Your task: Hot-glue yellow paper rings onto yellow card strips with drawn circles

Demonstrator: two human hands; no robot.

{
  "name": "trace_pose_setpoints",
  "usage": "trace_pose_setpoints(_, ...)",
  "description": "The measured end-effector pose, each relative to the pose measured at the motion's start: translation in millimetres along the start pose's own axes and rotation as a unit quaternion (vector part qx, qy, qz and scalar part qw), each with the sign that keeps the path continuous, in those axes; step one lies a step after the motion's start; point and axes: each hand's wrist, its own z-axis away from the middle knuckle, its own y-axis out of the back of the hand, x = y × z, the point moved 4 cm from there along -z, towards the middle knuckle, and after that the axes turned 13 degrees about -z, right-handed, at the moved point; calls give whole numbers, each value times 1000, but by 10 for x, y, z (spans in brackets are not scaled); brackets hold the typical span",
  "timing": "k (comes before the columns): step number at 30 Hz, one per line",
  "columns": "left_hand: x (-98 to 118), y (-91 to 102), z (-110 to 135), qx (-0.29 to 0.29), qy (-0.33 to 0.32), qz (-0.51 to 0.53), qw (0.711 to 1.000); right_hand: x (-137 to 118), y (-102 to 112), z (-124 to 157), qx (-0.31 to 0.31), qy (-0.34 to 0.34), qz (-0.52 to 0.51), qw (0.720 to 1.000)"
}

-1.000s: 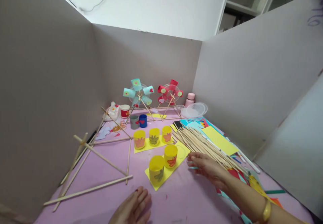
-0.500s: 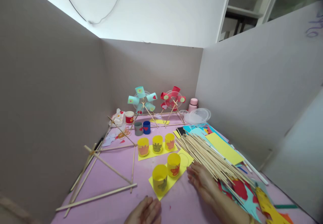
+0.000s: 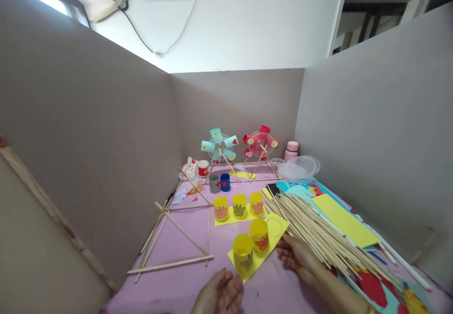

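Note:
My left hand [image 3: 220,293] lies palm up near the front of the table, fingers loosely curved and nothing in it. It is close to the near corner of a yellow paper strip [image 3: 262,255]. On that strip stand two yellow paper cups, a nearer one [image 3: 242,252] with a dark leaf shape and one [image 3: 259,234] with an orange shape. At the strip's right edge is my right hand [image 3: 297,257], fingers apart and slightly bent; I cannot tell whether it touches the paper. Behind, three more yellow cups [image 3: 239,205] stand in a row on another yellow strip [image 3: 226,220].
A stick frame [image 3: 184,231] stands left. Many thin wooden sticks [image 3: 318,224] lie right, beside a yellow sheet [image 3: 345,219] and coloured scraps [image 3: 375,288]. Grey [image 3: 214,183] and blue [image 3: 225,182] cups stand behind, before a light-blue wheel [image 3: 219,146] and a red wheel [image 3: 261,144].
The view has tilted up and turned left, so everything sits further right in it. My left palm has turned more upward. The cups and strips keep their places.

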Motion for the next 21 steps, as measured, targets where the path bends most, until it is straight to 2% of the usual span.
trace_pose_setpoints(7, -32, 108, 53, -26, -10, -7, 1000, 46, -4, -55, -12, -24, 63, 998)
trace_pose_setpoints(14, -14, 243, 138, -33, -1, -31, 999, 230, -65, 190, -17, -42, 73, 996)
trace_pose_setpoints(21, -20, 401, -23, -25, -2, -50, 998, 496, -116, 419, -10, -45, 28, 999)
